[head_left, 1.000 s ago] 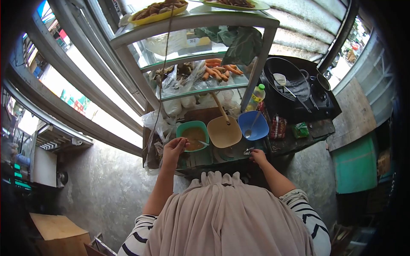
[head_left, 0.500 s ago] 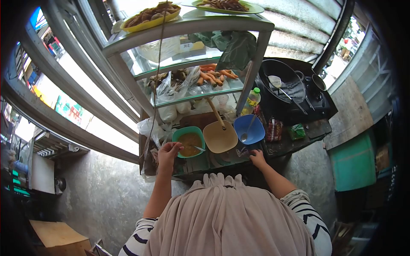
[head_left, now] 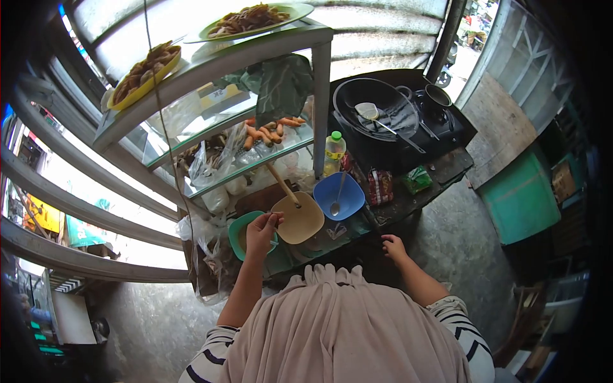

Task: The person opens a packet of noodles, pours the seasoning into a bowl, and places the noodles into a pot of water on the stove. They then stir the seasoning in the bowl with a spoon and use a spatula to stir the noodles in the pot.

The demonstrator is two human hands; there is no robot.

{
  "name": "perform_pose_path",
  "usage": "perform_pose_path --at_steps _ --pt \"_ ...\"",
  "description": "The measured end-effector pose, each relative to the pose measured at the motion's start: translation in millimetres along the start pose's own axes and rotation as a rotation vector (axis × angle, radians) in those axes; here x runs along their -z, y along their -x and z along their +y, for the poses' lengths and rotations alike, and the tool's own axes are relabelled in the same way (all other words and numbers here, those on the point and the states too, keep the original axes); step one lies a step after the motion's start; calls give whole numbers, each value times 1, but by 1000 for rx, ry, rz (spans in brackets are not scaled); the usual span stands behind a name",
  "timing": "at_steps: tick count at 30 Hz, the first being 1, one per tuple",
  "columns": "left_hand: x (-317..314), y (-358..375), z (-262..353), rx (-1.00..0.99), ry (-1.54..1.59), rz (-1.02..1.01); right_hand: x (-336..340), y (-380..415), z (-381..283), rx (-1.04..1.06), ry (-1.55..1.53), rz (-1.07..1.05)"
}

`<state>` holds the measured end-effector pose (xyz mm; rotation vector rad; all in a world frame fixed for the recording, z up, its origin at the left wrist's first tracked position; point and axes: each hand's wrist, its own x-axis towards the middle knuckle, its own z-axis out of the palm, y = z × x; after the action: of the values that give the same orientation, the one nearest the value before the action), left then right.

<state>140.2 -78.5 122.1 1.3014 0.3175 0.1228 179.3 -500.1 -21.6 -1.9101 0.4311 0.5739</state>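
Note:
My left hand [head_left: 263, 231] is closed in a pinch above the right side of the green bowl [head_left: 237, 228], reaching toward the cream bowl [head_left: 295, 230]. Whatever its fingertips hold, if anything, is too small to make out. My hand hides much of the green bowl's inside. A wooden-handled utensil [head_left: 281, 182] leans in the cream bowl. To the right, the blue bowl [head_left: 350, 203] has a metal spoon [head_left: 336, 203] in it. My right hand [head_left: 393, 247] hovers off the counter's front edge, fingers loosely bent and apart, with nothing seen in it.
Behind the bowls stands a glass display case [head_left: 217, 143] with carrots [head_left: 265, 135] inside and plates of food on top. A yellow-labelled bottle [head_left: 332, 154], a red packet [head_left: 381, 186] and a green packet [head_left: 417, 180] sit right of it, near a black wok [head_left: 364, 96] on the stove.
The view has turned right, so the counter appears shifted left. My left hand has moved from the green bowl's left side to its right. My right hand has come away from the counter edge.

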Motion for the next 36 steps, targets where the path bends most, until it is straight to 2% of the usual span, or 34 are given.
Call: perform_pose_path --at_steps 3,5,12,15,22,28,33,35,36 --pt "-19 -8 1 21 -56 16 18 -4 4 -16 -41 12" --pt "-26 -18 -7 -63 -115 -9 30 -11 6 -18 -60 18" --pt "-73 -44 -20 -118 -34 13 79 -35 -5 -25 -97 25" --pt "-98 -56 -22 -85 -106 63 104 -52 -12 -18 -116 25" --pt "-166 -69 -28 -70 7 -17 159 -98 -25 37 -101 -16" --pt "-180 -74 -42 -164 29 145 164 -141 -54 93 72 -181" --pt "-155 -50 -56 -131 68 299 130 -157 -93 165 220 -372" --pt "-144 -37 -54 -115 96 344 112 -160 -105 263 215 -543" --pt "-140 -33 -51 -97 121 368 103 -158 -114 270 223 -557"
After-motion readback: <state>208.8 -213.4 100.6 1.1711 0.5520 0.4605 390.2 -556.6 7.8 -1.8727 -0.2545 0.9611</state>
